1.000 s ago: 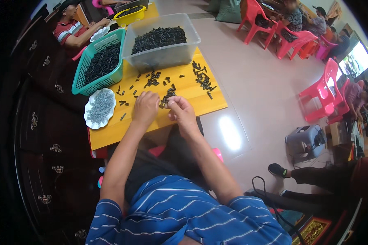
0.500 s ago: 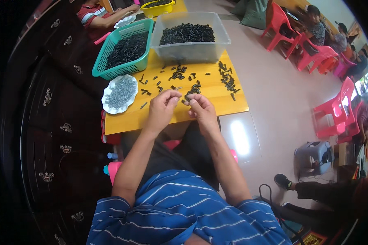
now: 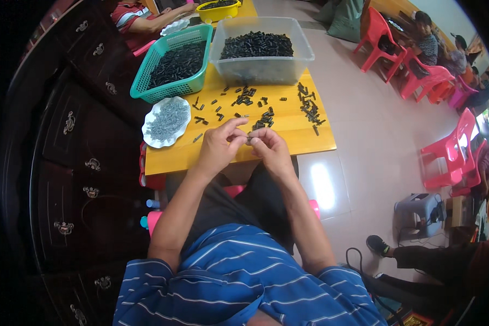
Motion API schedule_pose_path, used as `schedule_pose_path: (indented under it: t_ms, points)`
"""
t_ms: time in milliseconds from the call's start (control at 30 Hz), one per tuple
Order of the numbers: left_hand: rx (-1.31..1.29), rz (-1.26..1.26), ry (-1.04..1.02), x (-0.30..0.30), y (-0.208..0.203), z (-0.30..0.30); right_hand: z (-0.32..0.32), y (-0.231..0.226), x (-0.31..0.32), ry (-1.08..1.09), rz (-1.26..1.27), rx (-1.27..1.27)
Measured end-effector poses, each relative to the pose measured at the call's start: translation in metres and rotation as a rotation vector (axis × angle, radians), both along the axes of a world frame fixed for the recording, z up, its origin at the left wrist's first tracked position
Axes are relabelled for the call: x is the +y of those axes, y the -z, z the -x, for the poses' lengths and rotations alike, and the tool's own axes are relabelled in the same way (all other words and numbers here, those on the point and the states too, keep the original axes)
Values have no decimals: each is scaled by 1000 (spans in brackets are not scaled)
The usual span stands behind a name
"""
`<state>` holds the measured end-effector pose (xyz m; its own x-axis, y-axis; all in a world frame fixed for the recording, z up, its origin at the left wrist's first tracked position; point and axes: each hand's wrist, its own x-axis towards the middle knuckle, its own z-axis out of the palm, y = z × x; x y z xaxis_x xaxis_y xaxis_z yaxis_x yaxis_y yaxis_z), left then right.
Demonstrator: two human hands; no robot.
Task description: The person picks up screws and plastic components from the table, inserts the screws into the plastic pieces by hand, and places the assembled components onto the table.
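Observation:
My left hand and my right hand meet over the near edge of a yellow table. In the right fingertips is a small dark cylindrical piece, partly hidden. The left thumb and a finger close against it; whether they hold a piece of their own is too small to make out. Just beyond the hands lies a loose pile of small black cylindrical pieces. More of them are scattered farther back and in a group at the table's right side. Left of my hands sits a white scalloped plate heaped with small clear-grey pieces.
A green plastic basket and a translucent bin, both full of black pieces, stand across the table. Behind them is a yellow basin, with another person's arm near it. Dark drawers line the left; pink chairs stand right.
My fingertips have come together at the small piece; the left hand has moved in toward the right. The whole view has shifted slightly, moving the table a little right in the picture.

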<state>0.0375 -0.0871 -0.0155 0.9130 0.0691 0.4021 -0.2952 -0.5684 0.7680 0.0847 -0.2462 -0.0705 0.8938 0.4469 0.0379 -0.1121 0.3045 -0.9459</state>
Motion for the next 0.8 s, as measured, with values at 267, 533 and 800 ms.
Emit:
schedule_pose_path:
  t_ms: [267, 533, 800]
  points:
    - [251, 410, 90, 45, 19, -1, -4, -7, -9, -230, -301, 282]
    - [71, -311, -224, 36, 44, -4, -9, -2, -11, -108, -237, 230]
    - [79, -535, -255, 32, 54, -19, -2, -5, -5, -69, -50, 126]
